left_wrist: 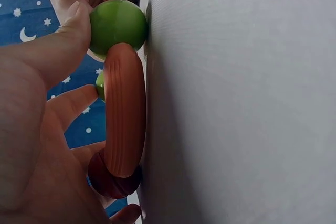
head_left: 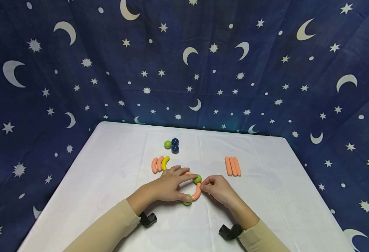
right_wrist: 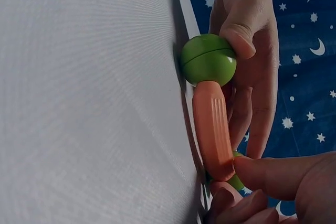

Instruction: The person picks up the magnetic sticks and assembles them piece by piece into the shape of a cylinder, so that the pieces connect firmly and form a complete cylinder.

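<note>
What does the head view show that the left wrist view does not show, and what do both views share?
Only the head view shows the two dark blue balls, three straight orange sticks, the spare curved pieces and the right hand pinching the arc. Only the left wrist view shows a dark red piece at the arc's other end. Both show the left hand, the curved orange ribbed piece and a green ball on the white table.

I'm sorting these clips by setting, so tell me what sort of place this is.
Probably a staged tabletop play or recording set, not a lived-in room: a white-covered table, a dark blue moon-and-star cloth backdrop hung around it, and toy curved sticks and balls laid out.
</note>
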A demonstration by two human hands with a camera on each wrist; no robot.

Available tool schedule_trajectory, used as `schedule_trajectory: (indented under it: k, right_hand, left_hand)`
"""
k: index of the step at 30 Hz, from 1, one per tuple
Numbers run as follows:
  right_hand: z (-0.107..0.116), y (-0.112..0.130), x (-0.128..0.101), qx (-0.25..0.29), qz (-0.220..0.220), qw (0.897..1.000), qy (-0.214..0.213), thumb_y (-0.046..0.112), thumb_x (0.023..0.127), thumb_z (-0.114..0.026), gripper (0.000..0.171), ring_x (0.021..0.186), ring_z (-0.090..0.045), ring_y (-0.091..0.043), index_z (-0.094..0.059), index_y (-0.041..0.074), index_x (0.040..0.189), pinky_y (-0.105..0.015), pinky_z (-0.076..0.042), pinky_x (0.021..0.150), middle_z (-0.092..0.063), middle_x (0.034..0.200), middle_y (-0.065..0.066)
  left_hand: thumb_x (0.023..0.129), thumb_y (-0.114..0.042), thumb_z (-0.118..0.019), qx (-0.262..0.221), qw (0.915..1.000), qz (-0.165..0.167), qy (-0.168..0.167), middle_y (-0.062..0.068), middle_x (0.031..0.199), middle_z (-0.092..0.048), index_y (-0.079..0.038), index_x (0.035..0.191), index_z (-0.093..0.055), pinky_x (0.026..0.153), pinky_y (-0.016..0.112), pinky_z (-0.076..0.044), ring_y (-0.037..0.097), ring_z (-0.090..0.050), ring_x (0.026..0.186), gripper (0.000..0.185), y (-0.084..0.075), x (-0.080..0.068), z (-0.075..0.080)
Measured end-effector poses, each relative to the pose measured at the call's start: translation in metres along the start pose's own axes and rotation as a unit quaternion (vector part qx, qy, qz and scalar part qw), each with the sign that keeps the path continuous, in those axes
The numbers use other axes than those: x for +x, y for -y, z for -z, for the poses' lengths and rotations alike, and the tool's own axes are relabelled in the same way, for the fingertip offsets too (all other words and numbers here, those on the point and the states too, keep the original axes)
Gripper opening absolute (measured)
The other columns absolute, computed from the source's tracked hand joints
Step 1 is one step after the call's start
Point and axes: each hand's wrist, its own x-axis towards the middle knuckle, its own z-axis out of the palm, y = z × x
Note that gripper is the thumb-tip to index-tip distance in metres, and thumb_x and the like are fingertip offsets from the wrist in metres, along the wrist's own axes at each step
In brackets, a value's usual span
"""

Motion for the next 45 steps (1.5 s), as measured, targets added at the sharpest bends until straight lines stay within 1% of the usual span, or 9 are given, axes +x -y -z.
schedule_trajectory:
  k: [9, 12, 14, 18, 20, 23, 27, 34, 45]
  right_hand:
    - [0.0, 0.002, 0.0, 0.003, -0.006, 1.0, -0.001, 0.021, 0.098, -0.078, 0.011, 0.053, -0.049, -0.013, -0.077, 0.011, 0.093, -0.027, -0.039, 0.047, -0.055, 0.065, 0.002]
    - [0.001, 0.001, 0.001, 0.019, -0.007, 1.0, -0.002, 0.021, 0.098, -0.078, 0.011, 0.052, -0.05, -0.013, -0.077, 0.009, 0.097, -0.027, -0.041, 0.048, -0.057, 0.066, 0.0]
    - [0.002, 0.001, 0.001, 0.029, -0.002, 1.0, -0.008, 0.02, 0.098, -0.077, 0.011, 0.053, -0.051, -0.014, -0.076, 0.009, 0.101, -0.028, -0.042, 0.048, -0.059, 0.068, -0.002]
    - [0.004, 0.0, 0.005, 0.038, 0.019, 0.999, -0.028, 0.018, 0.099, -0.076, 0.016, 0.055, -0.052, -0.015, -0.075, 0.009, 0.112, -0.028, -0.044, 0.049, -0.063, 0.074, -0.006]
    - [0.004, 0.0, 0.008, 0.033, 0.026, 0.999, -0.032, 0.02, 0.1, -0.075, 0.019, 0.056, -0.053, -0.016, -0.075, 0.012, 0.117, -0.028, -0.044, 0.05, -0.064, 0.078, -0.006]
    - [0.003, 0.0, 0.015, 0.025, 0.038, 0.999, -0.028, 0.023, 0.101, -0.075, 0.022, 0.058, -0.054, -0.017, -0.075, 0.016, 0.122, -0.029, -0.045, 0.051, -0.067, 0.083, -0.006]
    - [0.001, 0.0, 0.021, 0.009, 0.055, 0.998, -0.025, 0.023, 0.101, -0.076, 0.019, 0.062, -0.057, -0.017, -0.078, 0.018, 0.119, -0.029, -0.048, 0.054, -0.068, 0.087, -0.004]
    - [0.0, -0.002, 0.021, 0.001, 0.062, 0.998, -0.033, 0.019, 0.1, -0.077, 0.011, 0.064, -0.059, -0.016, -0.079, 0.017, 0.11, -0.03, -0.05, 0.056, -0.071, 0.089, -0.002]
    - [0.002, -0.002, 0.019, 0.012, 0.058, 0.998, -0.028, 0.02, 0.099, -0.078, 0.014, 0.065, -0.059, -0.017, -0.079, 0.017, 0.113, -0.029, -0.049, 0.056, -0.07, 0.089, -0.003]
  left_hand:
    - [0.09, -0.066, -0.076, -0.015, 0.9999, 0.003, -0.005, 0.007, 0.174, -0.037, -0.044, 0.162, -0.044, 0.126, 0.072, -0.025, 0.041, -0.026, 0.163, 0.082, 0.002, -0.002, 0.003]
    - [0.09, -0.056, -0.082, -0.043, 0.9984, 0.024, -0.028, 0.006, 0.174, -0.038, -0.037, 0.162, -0.048, 0.126, 0.07, -0.029, 0.038, -0.029, 0.163, 0.081, 0.005, -0.008, 0.011]
    - [0.091, -0.045, -0.085, -0.056, 0.9953, 0.051, -0.061, 0.008, 0.168, -0.046, -0.028, 0.158, -0.054, 0.125, 0.066, -0.035, 0.036, -0.037, 0.16, 0.076, 0.006, -0.013, 0.018]
    - [0.094, -0.027, -0.084, -0.072, 0.982, 0.116, -0.13, 0.009, 0.131, -0.072, -0.012, 0.14, -0.069, 0.107, 0.052, -0.054, 0.027, -0.066, 0.124, 0.051, 0.011, -0.017, 0.027]
    - [0.096, -0.024, -0.082, -0.08, 0.9749, 0.148, -0.146, 0.004, 0.108, -0.075, -0.009, 0.13, -0.074, 0.093, 0.044, -0.057, 0.021, -0.069, 0.101, 0.038, 0.014, -0.016, 0.026]
    - [0.097, -0.022, -0.08, -0.099, 0.9679, 0.182, -0.143, -0.001, 0.088, -0.071, -0.009, 0.119, -0.078, 0.078, 0.035, -0.052, 0.014, -0.062, 0.081, 0.026, 0.017, -0.012, 0.021]
    - [0.098, -0.021, -0.077, -0.132, 0.9626, 0.194, -0.135, -0.003, 0.08, -0.07, -0.011, 0.11, -0.08, 0.07, 0.031, -0.049, 0.012, -0.061, 0.073, 0.015, 0.019, -0.007, 0.015]
    - [0.101, -0.027, -0.076, -0.147, 0.9605, 0.197, -0.129, -0.004, 0.079, -0.068, -0.016, 0.104, -0.079, 0.071, 0.032, -0.047, 0.014, -0.06, 0.073, 0.012, 0.018, -0.004, 0.011]
    - [0.102, -0.025, -0.075, -0.177, 0.9551, 0.201, -0.127, -0.001, 0.079, -0.067, -0.015, 0.109, -0.079, 0.063, 0.028, -0.048, 0.013, -0.06, 0.067, 0.013, 0.019, -0.005, 0.011]
